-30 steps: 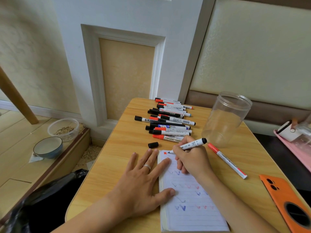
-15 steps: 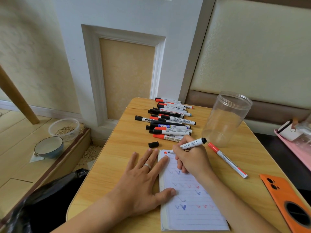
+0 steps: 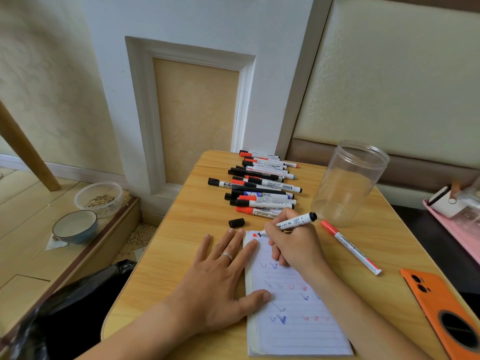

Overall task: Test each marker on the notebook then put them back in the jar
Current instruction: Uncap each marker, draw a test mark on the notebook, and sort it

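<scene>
While the right hand (image 3: 293, 245) pinches a marker (image 3: 291, 223) testing on the notebook (image 3: 293, 320) beneath flat left fingers (image 3: 233, 245), recapping with the cap (image 3: 236, 222) beyond them looks next.

The notebook (image 3: 293, 307) lies on the table (image 3: 181, 229) at its near edge. The left hand (image 3: 220, 276) rests flat across the notebook's left margin and the table beside it. The right hand (image 3: 293, 245) rests on the notebook's far end and holds a marker (image 3: 293, 221) with its tip on the far left corner of the page. A loose cap (image 3: 236, 222) lies just beyond the left hand. The row of markers (image 3: 262, 185) lies behind the cap, extending toward the wall. The jar (image 3: 348, 183) stands upright to the right of the row. A single marker (image 3: 350, 246) lies right of the right hand, in front of the jar. A phone (image 3: 441, 307) lies at the table's near right edge.
</scene>
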